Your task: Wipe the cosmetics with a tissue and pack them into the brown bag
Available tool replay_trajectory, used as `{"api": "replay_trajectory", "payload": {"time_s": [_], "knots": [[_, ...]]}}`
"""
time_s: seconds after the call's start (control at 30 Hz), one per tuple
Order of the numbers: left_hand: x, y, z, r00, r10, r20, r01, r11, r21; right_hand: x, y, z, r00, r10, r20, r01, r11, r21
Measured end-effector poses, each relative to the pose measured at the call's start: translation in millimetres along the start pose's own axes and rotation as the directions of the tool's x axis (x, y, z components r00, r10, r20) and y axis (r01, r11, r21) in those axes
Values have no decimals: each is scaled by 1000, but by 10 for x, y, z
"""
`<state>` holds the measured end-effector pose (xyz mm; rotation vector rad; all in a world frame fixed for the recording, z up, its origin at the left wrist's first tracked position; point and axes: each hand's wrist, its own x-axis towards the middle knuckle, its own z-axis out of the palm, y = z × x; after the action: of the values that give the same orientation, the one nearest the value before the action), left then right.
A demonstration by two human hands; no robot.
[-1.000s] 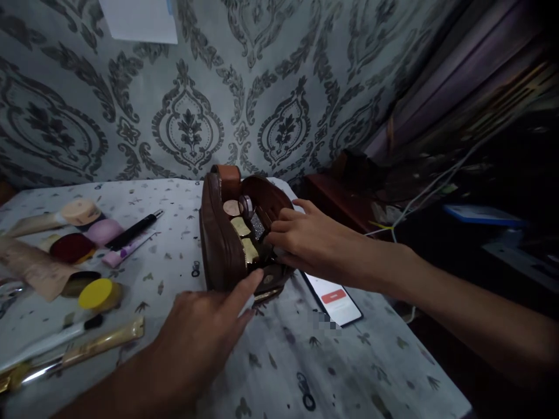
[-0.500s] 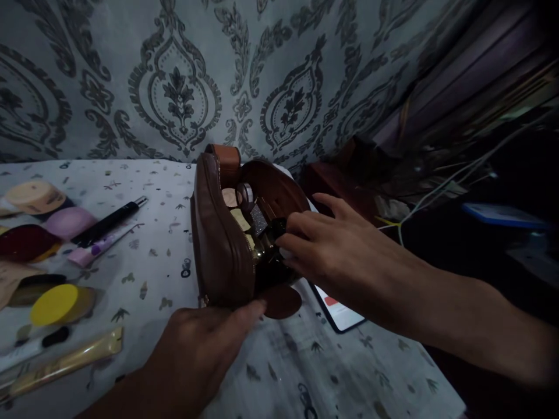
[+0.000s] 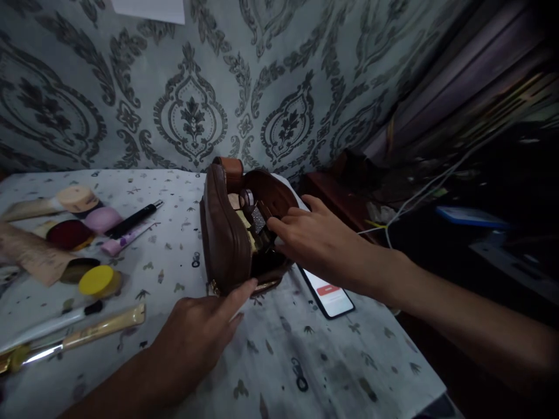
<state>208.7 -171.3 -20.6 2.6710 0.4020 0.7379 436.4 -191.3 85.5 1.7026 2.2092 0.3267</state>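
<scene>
A brown zipped bag (image 3: 225, 233) stands unzipped on the patterned white cloth, with several cosmetic items inside, among them a glittery silver piece (image 3: 258, 220) and a small round container (image 3: 247, 198). My right hand (image 3: 305, 230) reaches over the bag's right side, fingers bent at its opening; whatever its fingertips hold is hidden. At the bag's near edge is my left hand (image 3: 205, 329), its index finger stretched along the rim and nothing visible in it. A phone (image 3: 329, 297) with a lit screen lies partly beneath my right forearm.
On the left of the cloth (image 3: 174, 233) lie a yellow-lidded jar (image 3: 99, 281), a pink round item (image 3: 103, 220), a black pen-like item (image 3: 136, 218) and several tubes. Cables (image 3: 419, 201) and a blue-edged object (image 3: 471, 216) are at the right. Behind stands a patterned wall.
The view has shifted, showing more of the left side. The bag's brown flap at the near edge no longer hangs outward; a zip edge shows there. My right hand has moved slightly left over the opening.
</scene>
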Motion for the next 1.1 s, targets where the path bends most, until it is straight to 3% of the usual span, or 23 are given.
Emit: {"api": "replay_trajectory", "payload": {"time_s": [0.2,0.4,0.83,0.97,1.1], "knots": [[-326,190,-51,1000,-19,-23,21,993,118,32,-147,-41,991,102,83,-98,994,-48],[-667,316,-78,998,-26,-59,35,987,156,63,-182,-85,969,208,135,-221,972,82],[-1281,291,-70,983,-157,-93,160,987,23,-4,-227,-190,968,209,136,-225,969,107],[-1361,290,-49,983,-159,-96,160,987,7,-2,-228,-211,963,233,134,-253,954,160],[-1353,377,-98,964,-250,-93,249,968,-21,12,-226,-194,967,221,127,-240,957,164]]}}
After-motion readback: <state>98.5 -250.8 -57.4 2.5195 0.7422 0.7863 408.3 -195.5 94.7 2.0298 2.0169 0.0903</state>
